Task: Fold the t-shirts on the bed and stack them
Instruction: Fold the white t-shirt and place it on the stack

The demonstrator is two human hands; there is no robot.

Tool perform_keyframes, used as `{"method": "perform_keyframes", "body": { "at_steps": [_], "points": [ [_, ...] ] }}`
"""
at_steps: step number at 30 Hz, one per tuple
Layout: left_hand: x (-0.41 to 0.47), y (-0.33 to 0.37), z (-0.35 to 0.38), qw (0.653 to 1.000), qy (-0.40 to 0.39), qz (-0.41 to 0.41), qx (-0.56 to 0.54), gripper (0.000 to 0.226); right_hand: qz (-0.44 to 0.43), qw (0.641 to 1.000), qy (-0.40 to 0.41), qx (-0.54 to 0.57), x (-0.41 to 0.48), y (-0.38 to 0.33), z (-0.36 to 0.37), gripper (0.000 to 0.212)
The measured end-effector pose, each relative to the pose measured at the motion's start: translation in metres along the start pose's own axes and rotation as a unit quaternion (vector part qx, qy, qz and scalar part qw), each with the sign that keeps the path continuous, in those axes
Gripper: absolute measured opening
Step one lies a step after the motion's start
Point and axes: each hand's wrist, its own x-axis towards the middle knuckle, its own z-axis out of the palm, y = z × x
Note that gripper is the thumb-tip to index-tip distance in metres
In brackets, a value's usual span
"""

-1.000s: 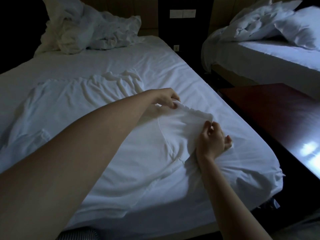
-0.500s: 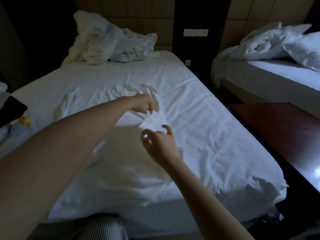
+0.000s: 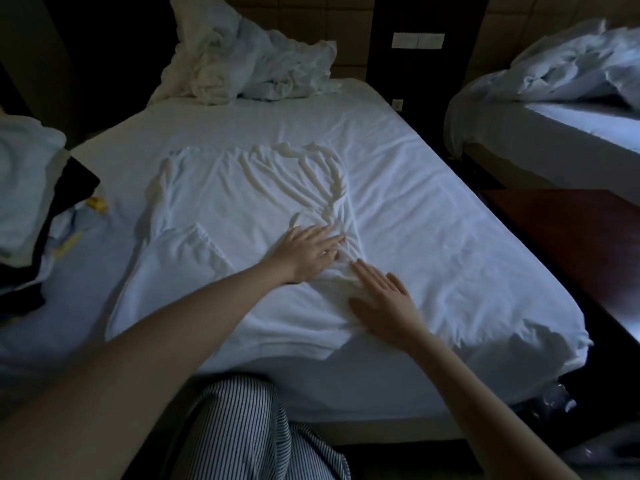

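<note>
T-shirt [image 3: 214, 202], white, is spread out on the white bed [image 3: 443, 216], around the middle and reaching toward the near edge. It's honestly hard to tell apart from the sheet in this dim light. Its far right part is bunched into wavy wrinkles.

Both hands are on it. The left hand [image 3: 306, 252] lies palm down just below the wrinkles, fingers straight and close together, pressing the cloth and not gripping anything. The right hand [image 3: 382, 301] is just beside it, nearer the camera, also flat with fingers stretched out on the shirt's near right part.

A crumpled duvet [image 3: 249, 60] sits at the head of the bed, and a pile of clothes [image 3: 27, 195] is at the left. A 2nd bed [image 3: 554, 126] is off to the right, with a dark wooden table [image 3: 571, 237] near it.
</note>
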Motion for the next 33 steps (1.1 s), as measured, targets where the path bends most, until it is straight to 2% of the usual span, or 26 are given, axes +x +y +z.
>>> {"method": "perform_keyframes", "body": {
  "at_steps": [2,4,6,8,10,12,14,18,20,22,25,27,29,31,33],
  "points": [
    [0.003,0.004,-0.013,0.998,-0.006,-0.024,-0.055,0.067,0.049,0.993,0.1,0.036,-0.003,-0.002,0.001,0.083],
    [0.0,0.015,-0.022,0.991,0.055,-0.07,-0.096,0.074,0.121,0.981,0.151,0.032,-0.006,-0.009,0.0,0.07],
    [-0.005,0.024,-0.022,0.968,0.115,-0.182,-0.133,0.063,0.182,0.967,0.168,0.052,-0.01,-0.012,0.003,0.045],
    [-0.008,0.029,-0.026,0.928,0.085,-0.311,-0.187,0.063,0.186,0.96,0.191,0.088,-0.015,-0.016,0.003,0.023],
    [-0.008,0.028,-0.03,0.913,0.052,-0.353,-0.198,0.07,0.162,0.954,0.24,0.083,-0.019,-0.02,0.0,0.024],
    [-0.008,0.023,-0.033,0.922,0.031,-0.341,-0.181,0.074,0.133,0.954,0.265,0.039,-0.021,-0.024,-0.005,0.043],
    [-0.007,0.02,-0.031,0.93,0.005,-0.328,-0.166,0.075,0.103,0.967,0.233,0.002,-0.019,-0.025,-0.008,0.052],
    [0.008,0.023,-0.037,0.944,0.0,-0.307,-0.125,0.067,0.036,0.969,0.228,-0.086,-0.012,-0.015,-0.007,0.029],
    [0.024,0.022,-0.047,0.961,0.024,-0.252,-0.112,0.059,0.007,0.959,0.258,-0.121,-0.009,-0.008,-0.006,0.027],
    [0.045,0.02,-0.056,0.963,0.029,-0.218,-0.154,0.048,-0.019,0.952,0.273,-0.136,-0.011,-0.004,-0.004,0.028],
    [0.073,0.017,-0.058,0.952,-0.03,-0.227,-0.203,0.051,-0.052,0.943,0.288,-0.159,-0.014,0.002,0.003,0.029],
    [0.084,0.013,-0.053,0.949,-0.086,-0.243,-0.183,0.059,-0.061,0.934,0.306,-0.174,-0.013,0.005,0.007,0.026],
    [0.094,0.005,-0.051,0.955,-0.103,-0.232,-0.154,0.053,-0.07,0.917,0.341,-0.195,-0.012,0.008,0.009,0.023],
    [0.102,-0.002,-0.051,0.953,-0.082,-0.202,-0.208,0.028,-0.076,0.904,0.365,-0.209,-0.014,0.01,0.009,0.021],
    [0.11,-0.003,-0.053,0.938,-0.043,-0.156,-0.308,0.022,-0.074,0.9,0.372,-0.215,-0.018,0.014,0.008,0.022]
  ]
}}
